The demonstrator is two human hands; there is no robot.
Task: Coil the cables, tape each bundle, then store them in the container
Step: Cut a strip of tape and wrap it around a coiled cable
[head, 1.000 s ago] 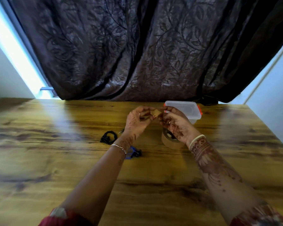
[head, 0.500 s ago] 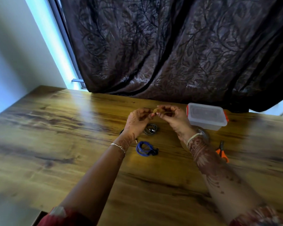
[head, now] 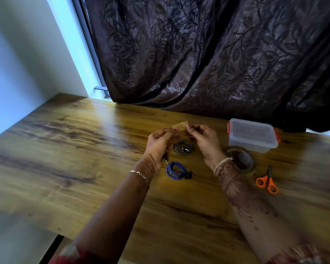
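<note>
A short strip of brown tape is stretched between my two hands above the table. My left hand pinches its left end and my right hand pinches its right end. Below the hands lies a coiled grey cable. Nearer to me lies a coiled blue cable with a black plug. A black jack tip pokes out from under my left wrist. The clear plastic container with orange clips stands lidded at the right. A brown tape roll lies in front of it.
Orange-handled scissors lie on the wooden table to the right of my right forearm. A dark patterned curtain hangs behind the table's far edge. The table's left edge drops off at the lower left.
The view has swung left and down, bringing the scissors and grey coil into sight. My hands have drawn slightly apart, with the tape strip spread between them.
</note>
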